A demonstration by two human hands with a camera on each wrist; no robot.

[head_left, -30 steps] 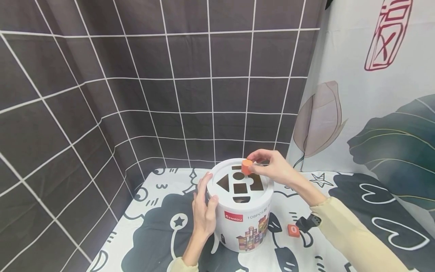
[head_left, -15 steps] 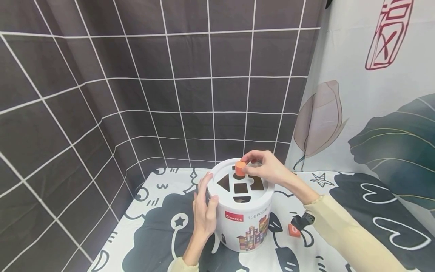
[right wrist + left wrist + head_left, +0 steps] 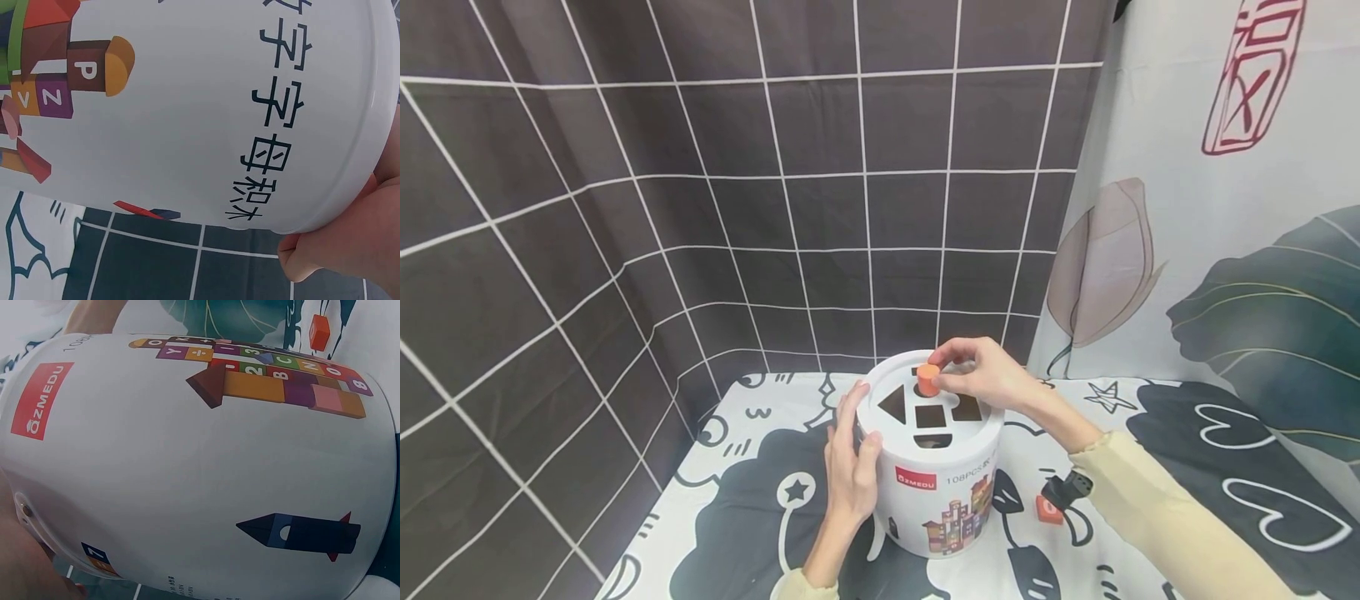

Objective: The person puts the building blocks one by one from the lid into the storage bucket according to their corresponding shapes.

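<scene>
A white bucket [image 3: 917, 521] stands upright on the patterned cloth, printed with colourful block buildings. Its white lid [image 3: 891, 442] has several cut-outs, among them a triangle, a square and a round one. My right hand [image 3: 988, 372] pinches a small orange cylinder block [image 3: 927, 379] between thumb and fingers, at the round hole near the lid's back. The block covers most of that hole; whether its lower end is inside cannot be seen. Against the bucket's left side rests my left hand [image 3: 852, 467], fingers extended up to the lid rim. The right wrist view shows the bucket wall [image 3: 175, 112] up close.
On the cloth [image 3: 752, 492] right of the bucket lies a red block [image 3: 1049, 510] marked 0, partly behind a black plug [image 3: 1067, 489] by the right sleeve. A dark gridded curtain [image 3: 820, 208] hangs behind, and a white printed one [image 3: 1157, 100] at the right.
The right hand has carried the orange cylinder block leftward across the lid and then slightly down onto the round hole. My left hand has stayed on the bucket.
</scene>
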